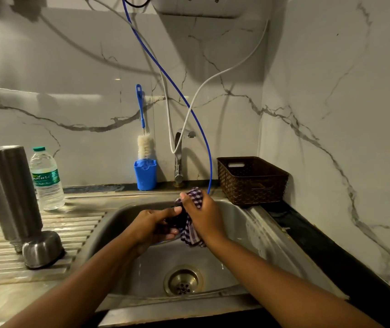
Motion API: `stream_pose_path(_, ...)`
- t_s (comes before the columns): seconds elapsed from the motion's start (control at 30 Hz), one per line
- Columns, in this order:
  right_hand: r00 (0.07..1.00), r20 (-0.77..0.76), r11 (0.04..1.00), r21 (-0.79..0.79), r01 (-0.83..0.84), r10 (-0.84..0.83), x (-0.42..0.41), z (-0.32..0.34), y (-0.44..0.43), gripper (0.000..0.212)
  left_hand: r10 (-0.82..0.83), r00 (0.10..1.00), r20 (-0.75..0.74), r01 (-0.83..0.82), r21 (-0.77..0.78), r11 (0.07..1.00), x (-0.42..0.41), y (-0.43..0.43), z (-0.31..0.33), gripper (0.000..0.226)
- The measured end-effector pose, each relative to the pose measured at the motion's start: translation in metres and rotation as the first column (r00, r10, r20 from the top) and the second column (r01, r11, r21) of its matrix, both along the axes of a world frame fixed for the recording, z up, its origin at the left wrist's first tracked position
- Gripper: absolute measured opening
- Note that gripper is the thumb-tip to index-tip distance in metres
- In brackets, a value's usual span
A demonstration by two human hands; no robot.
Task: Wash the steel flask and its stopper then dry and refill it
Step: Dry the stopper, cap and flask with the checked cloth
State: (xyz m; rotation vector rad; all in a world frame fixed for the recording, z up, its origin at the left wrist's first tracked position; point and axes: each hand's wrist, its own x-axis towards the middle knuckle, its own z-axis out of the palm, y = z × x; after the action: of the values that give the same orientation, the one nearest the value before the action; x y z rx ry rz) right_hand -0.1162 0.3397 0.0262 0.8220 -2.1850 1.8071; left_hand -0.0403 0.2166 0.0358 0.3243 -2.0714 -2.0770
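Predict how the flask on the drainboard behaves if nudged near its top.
Likely tips: the flask is tall and narrow, standing on the ribbed drainboard. Probably slippery, since its steel is smooth and the board looks wet. Stiff, almost certainly; its weight can't be judged from here.

Over the sink (255,223), the left hand (152,229) grips the dark stopper (176,220) while the right hand (204,218) wraps a checked cloth (192,233) around it. The steel flask (9,192) stands on the ribbed drainer (75,223), touching an upturned steel cup (42,248).
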Motion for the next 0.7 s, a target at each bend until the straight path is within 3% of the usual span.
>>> stream_pose_path(0.07,0.990,-0.139,0.999,0.038,0.015,-0.009,-0.001,0.001,0.002,0.027,-0.007,1.000,0.018,0.006,0.053,0.999,-0.001,0.002,0.000,0.038)
stream_pose_path(0.13,0.990,-0.138,0.998,0.056,0.012,-0.004,-0.006,0.005,0.005,0.025,-0.006,0.998,-0.055,0.003,-0.047,0.999,-0.002,0.005,-0.002,0.040)
stream_pose_path(0.2,1.000,0.024,0.997,0.077,-0.020,0.018,-0.014,0.009,0.008,0.031,0.010,0.986,-0.166,-0.070,-0.358,0.931,-0.003,0.006,-0.004,0.040)
stream_pose_path(0.27,0.971,0.240,0.987,0.151,-0.054,0.017,-0.024,0.008,0.007,0.044,0.031,0.969,-0.247,-0.190,-0.654,0.732,-0.002,0.006,-0.005,0.039)
stream_pose_path(0.37,0.828,0.559,0.959,0.208,-0.192,0.045,-0.031,0.002,0.005,0.062,-0.032,0.958,-0.286,-0.226,-0.817,0.530,-0.001,0.004,-0.005,0.049)
stream_pose_path(0.47,0.786,0.614,0.925,0.251,-0.286,0.076,-0.033,0.008,0.010,0.070,-0.064,0.959,-0.276,-0.220,-0.868,0.446,-0.003,0.000,-0.006,0.053)
stream_pose_path(0.53,0.840,0.542,0.914,0.326,-0.242,0.030,-0.034,0.015,0.015,0.074,-0.022,0.963,-0.268,-0.225,-0.851,0.475,-0.005,0.000,-0.006,0.052)
stream_pose_path(0.6,0.932,0.363,0.893,0.423,-0.153,-0.012,-0.035,0.020,0.021,0.072,0.032,0.972,-0.234,-0.212,-0.806,0.553,-0.009,0.002,-0.008,0.049)
stream_pose_path(0.7,0.987,0.148,0.931,0.347,-0.110,0.062,-0.035,0.021,0.028,0.048,0.082,0.989,-0.120,-0.140,-0.633,0.761,-0.015,-0.002,-0.013,0.041)
